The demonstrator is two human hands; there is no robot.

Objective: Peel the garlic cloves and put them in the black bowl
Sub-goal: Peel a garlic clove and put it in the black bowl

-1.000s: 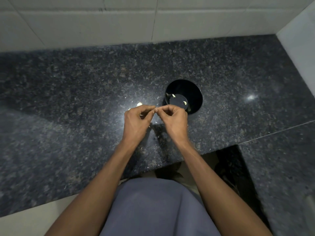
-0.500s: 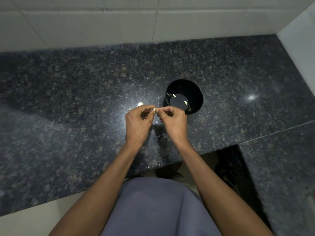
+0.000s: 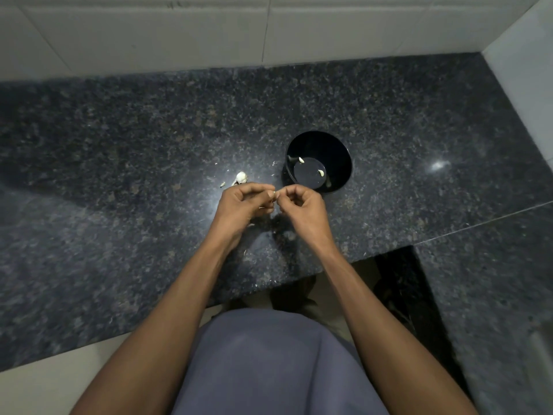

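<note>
Garlic clove [image 3: 276,194] (pale, mostly hidden)

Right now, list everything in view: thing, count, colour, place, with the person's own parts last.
black bowl: one, black, on the countertop just beyond the right hand.
peeled cloves: two plainly seen, pale, inside the bowl.
garlic piece: one, white, on the countertop left of the bowl.
skin scraps: several, pale, scattered around the hands.
clove being peeled: one, pale, pinched between both hands' fingertips.
countertop: one, dark speckled.
wall tiles: white, behind the countertop.
left hand: pinches the clove.
right hand: pinches the clove.
</note>
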